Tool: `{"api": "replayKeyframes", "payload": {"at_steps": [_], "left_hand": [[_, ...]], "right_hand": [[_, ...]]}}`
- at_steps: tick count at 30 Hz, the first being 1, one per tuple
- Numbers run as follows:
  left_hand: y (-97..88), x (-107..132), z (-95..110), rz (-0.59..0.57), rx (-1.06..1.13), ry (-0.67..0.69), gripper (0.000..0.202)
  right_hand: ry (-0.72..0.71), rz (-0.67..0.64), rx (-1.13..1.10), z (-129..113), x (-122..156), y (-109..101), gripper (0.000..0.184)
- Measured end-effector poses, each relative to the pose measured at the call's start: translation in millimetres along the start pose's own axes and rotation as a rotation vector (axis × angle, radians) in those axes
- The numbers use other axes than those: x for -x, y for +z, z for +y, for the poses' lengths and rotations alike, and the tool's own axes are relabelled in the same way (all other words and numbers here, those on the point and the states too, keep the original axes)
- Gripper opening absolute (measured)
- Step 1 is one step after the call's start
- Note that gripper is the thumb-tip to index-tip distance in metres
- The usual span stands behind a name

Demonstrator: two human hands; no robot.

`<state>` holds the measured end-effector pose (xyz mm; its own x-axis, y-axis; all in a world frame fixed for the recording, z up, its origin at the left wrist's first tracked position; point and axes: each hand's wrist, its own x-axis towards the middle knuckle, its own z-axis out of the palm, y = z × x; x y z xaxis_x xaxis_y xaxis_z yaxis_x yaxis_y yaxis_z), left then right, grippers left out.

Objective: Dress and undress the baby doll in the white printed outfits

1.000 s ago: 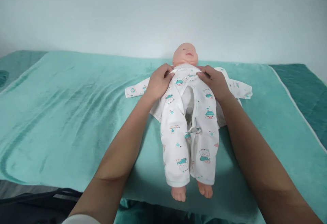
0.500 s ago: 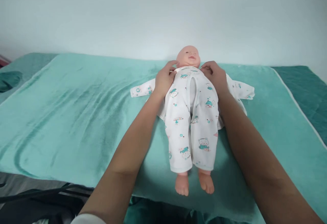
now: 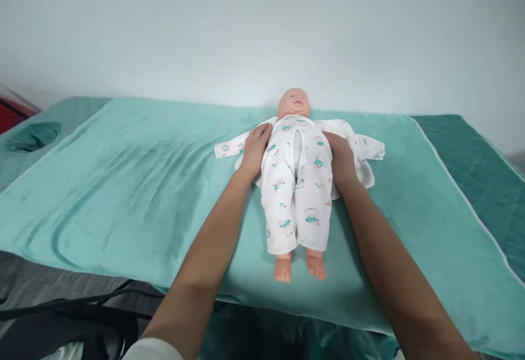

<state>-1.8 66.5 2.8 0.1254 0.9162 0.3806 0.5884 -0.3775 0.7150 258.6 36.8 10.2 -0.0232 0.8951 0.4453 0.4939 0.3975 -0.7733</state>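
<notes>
A baby doll (image 3: 293,103) lies on its back on a light teal blanket (image 3: 123,185), head toward the wall, bare feet toward me. It wears a white printed romper (image 3: 297,201) whose empty sleeves spread out to both sides. My left hand (image 3: 255,149) is cupped against the doll's left side at chest height, fingers together and curled on the fabric. My right hand (image 3: 341,157) presses the opposite side in the same way. The fingertips of both hands are partly hidden by the romper.
The blanket covers a darker teal mattress (image 3: 471,152) that shows at the right. A crumpled dark teal cloth (image 3: 33,135) lies at the far left, with something red (image 3: 10,114) behind it. Black cables (image 3: 61,300) run below the near edge. A plain pale wall stands behind.
Both hands have slid from the doll's shoulders down to the sides of its torso. The romper front has closed up over the chest. The view has pulled back a little.
</notes>
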Motion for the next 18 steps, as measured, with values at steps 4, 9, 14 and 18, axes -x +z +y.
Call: {"api": "replayKeyframes", "payload": {"at_steps": [4,9,14,18], "left_hand": [[-1.1,20.4,-2.5,-0.030,-0.034,0.001,0.058],[-1.2,26.4,1.8,0.041,-0.071,0.061,0.045],[-4.0,29.9,19.4,0.134,-0.058,0.037,0.028],[-4.0,37.7,29.7,0.131,0.281,-0.197,0.022]], "right_hand": [[0.183,0.067,0.073,5.2,10.7,0.4,0.025],[0.325,-0.026,-0.053,6.9,3.5,-2.0,0.016],[0.454,-0.140,-0.327,-7.7,2.5,-4.8,0.025],[0.497,-0.166,-0.418,-25.9,3.0,-6.7,0.026]]}}
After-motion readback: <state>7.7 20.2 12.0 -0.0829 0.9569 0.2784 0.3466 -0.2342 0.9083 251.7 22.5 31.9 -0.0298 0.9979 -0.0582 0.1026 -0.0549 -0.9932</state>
